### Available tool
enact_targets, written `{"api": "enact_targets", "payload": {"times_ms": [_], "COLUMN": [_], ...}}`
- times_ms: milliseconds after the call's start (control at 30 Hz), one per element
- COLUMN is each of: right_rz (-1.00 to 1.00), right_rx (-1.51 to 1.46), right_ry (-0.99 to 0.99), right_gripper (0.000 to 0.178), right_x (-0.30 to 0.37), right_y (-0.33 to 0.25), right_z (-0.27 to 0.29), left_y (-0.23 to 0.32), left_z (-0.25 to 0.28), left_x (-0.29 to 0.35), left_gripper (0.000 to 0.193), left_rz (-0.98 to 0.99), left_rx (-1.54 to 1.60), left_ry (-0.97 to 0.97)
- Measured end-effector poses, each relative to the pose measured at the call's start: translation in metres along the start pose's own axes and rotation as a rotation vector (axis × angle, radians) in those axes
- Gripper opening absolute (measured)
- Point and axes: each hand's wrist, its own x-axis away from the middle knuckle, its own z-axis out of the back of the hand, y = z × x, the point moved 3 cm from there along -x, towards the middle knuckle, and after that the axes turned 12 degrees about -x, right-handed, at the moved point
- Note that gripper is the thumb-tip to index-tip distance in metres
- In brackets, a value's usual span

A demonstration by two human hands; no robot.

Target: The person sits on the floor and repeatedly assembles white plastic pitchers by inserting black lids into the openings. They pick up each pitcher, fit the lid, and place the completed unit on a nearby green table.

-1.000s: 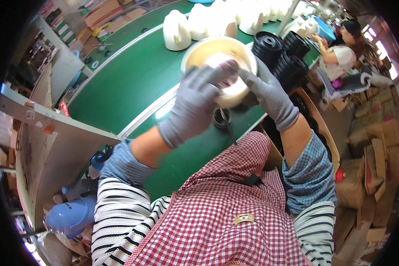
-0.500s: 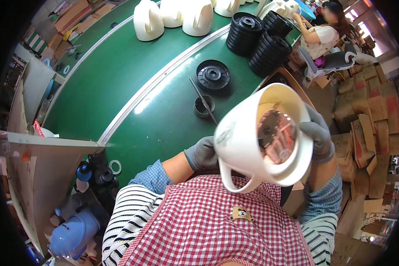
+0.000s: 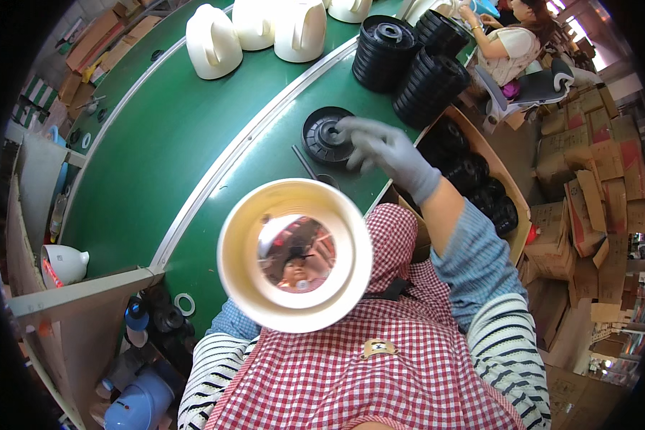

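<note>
A cream-white jug shell [image 3: 234, 287] faces me mouth up, with a shiny, mirror-like round surface inside; its handle is out of sight. My left sleeve leads behind the shell, and the left hand is hidden there; the shell is held up on that side while my right hand is away from it. My grey-gloved right hand [image 3: 388, 154] reaches over the green table, fingers stretched out and slightly blurred. They overlap the right edge of a ribbed black disc [image 3: 319, 147]; whether they touch it I cannot tell. By the disc lies a thin rod [image 3: 302, 162], its small dark cup [image 3: 327, 179] mostly covered.
Stacks of black discs [image 3: 383, 61] stand at the table's far right, with more in an open box [image 3: 509, 172] below. White jug shells [image 3: 213, 50] line the far side. A metal strip [image 3: 244, 143] crosses the green table [image 3: 158, 158]. A co-worker [image 3: 512, 46] sits at far right.
My right hand has let go of the jug shell and moved forward over the black disc. The shell has moved left and turned mouth up toward me, hiding my left hand.
</note>
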Motion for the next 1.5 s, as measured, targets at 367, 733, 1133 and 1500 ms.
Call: {"api": "enact_targets", "payload": {"times_ms": [367, 733, 1133, 1500], "right_rz": [-0.297, -0.062, -0.214, 0.174], "right_rx": [0.694, -0.352, 0.282, -1.097], "right_ry": [0.698, -0.103, -0.481, -0.086], "right_gripper": [0.043, 0.049, 0.141, 0.077], "right_x": [-0.098, 0.187, 0.266, 0.28], "right_y": [0.084, 0.038, 0.093, 0.143], "right_z": [0.078, 0.053, -0.028, 0.045], "left_y": [0.052, 0.033, -0.005, 0.021], "left_z": [0.03, 0.017, -0.011, -0.007], "left_x": [0.038, -0.043, -0.03, 0.038], "left_gripper": [0.046, 0.048, 0.051, 0.053], "left_rz": [-0.168, -0.211, -0.326, -0.417], "left_rx": [-0.04, 0.014, -0.014, -0.466], "left_ry": [0.167, -0.045, -0.288, -0.002]}}
